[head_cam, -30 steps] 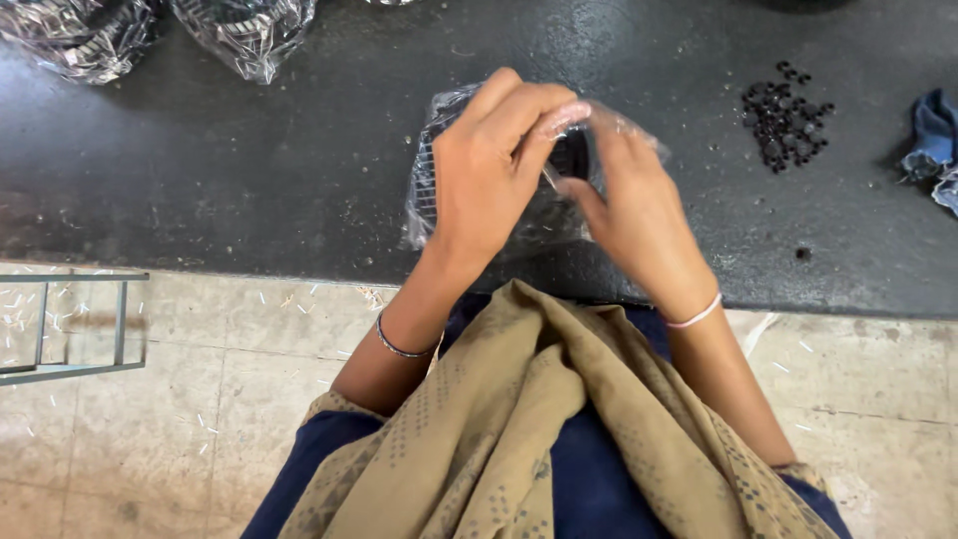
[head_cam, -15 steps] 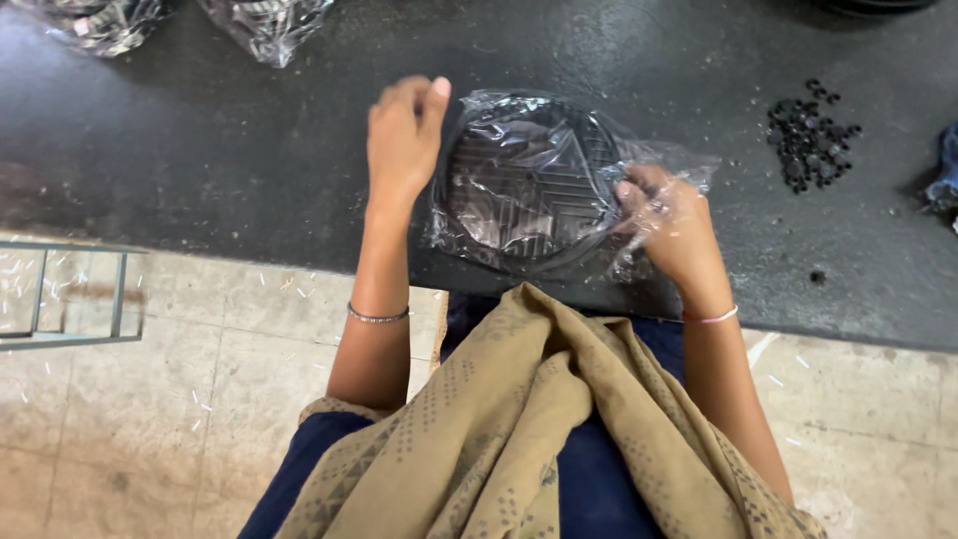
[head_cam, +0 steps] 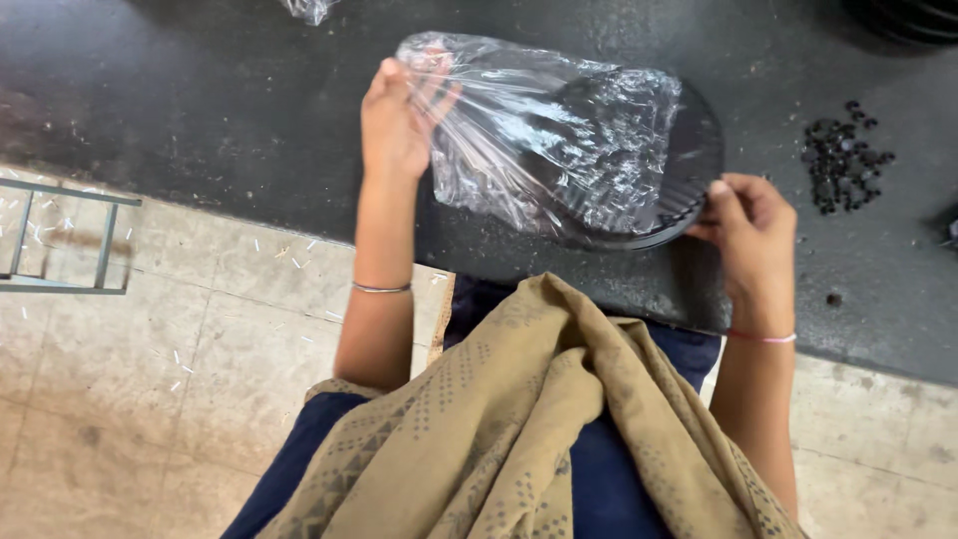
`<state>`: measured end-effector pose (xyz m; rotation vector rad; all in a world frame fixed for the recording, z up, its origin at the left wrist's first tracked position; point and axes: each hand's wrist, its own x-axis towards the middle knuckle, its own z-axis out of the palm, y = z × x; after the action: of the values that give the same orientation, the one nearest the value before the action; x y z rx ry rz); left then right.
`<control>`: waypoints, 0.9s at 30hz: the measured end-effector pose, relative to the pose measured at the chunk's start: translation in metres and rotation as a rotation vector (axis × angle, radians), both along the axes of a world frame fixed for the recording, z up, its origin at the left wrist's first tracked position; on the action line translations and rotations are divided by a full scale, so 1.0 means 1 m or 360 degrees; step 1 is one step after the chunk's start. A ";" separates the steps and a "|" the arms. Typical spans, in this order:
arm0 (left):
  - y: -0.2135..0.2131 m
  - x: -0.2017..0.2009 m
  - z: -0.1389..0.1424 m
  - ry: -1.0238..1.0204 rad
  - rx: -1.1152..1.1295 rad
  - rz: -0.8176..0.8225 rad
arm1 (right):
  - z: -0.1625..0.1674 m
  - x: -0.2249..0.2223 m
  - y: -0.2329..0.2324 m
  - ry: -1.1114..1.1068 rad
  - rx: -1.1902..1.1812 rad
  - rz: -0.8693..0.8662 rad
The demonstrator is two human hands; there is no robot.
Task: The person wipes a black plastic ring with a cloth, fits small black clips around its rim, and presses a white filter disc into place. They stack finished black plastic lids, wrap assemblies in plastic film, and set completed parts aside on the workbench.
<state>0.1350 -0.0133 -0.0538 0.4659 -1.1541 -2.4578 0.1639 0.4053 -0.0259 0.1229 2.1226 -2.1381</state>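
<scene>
crinkled clear bag point(head_cam: 539, 140), round black disc point(head_cam: 689, 170) half inside

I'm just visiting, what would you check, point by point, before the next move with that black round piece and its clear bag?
1. Left hand grips the clear plastic bag at its end: ok.
2. Right hand pinches the rim of the black round disc: ok.
3. Disc fully inside the bag: not ok, its right edge sticks out.
4. Bag free of tears: cannot tell, too crinkled.
5. Pile of small black parts clear of the disc: ok, apart on the dark table.
</scene>
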 end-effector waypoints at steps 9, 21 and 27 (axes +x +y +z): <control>-0.008 0.058 0.069 0.0211 -0.1491 -0.0156 | -0.014 -0.045 0.010 0.0138 -0.0225 -0.0216; 0.052 0.088 0.079 -0.0272 -0.2185 -0.0478 | 0.093 0.042 -0.086 0.1087 0.1000 0.0377; 0.143 0.074 0.084 0.0600 -0.1681 -0.1055 | 0.100 0.065 -0.119 0.1497 0.1005 0.0478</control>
<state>0.2092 0.1295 0.0298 -0.7458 -2.3792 -1.7884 0.2284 0.2864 0.0742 -1.2770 2.9358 -1.3773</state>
